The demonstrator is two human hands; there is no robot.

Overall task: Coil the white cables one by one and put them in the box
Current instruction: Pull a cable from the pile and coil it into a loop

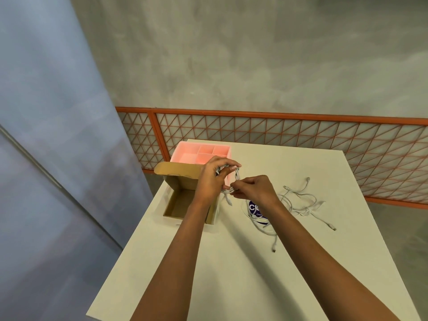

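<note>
The coiled cable [237,178] hangs in the air just over the table [231,262], a small tight ring of white loops. It sits above the right wall of the open cardboard box [178,205], in front of the pink organiser [185,156].

My left hand [213,176] has its grip curled round the top and far side of the ring, thumb laid across the loops. My right hand [252,189] pinches the near lower edge, fingertips pressed together on the strands. A short tail [228,200] with its plug dangles below the ring, so I judge the winding nearly done and the end not yet secured.

To finish this well, I would hold the left grip firm so the loops cannot spring apart. The right hand can then feed the tail round or through the ring. Stiff cable like this tends to unwind once pressure eases, so the ring should go down into the box before either hand lets go. The box lies just below and to the left, its flap folded back, so the move calls for only a short descent.

Well to the right on the table lie the loose cables [298,200], tangled across each other and partly over a purple label [253,207]. I cannot tell how many there are.
</note>
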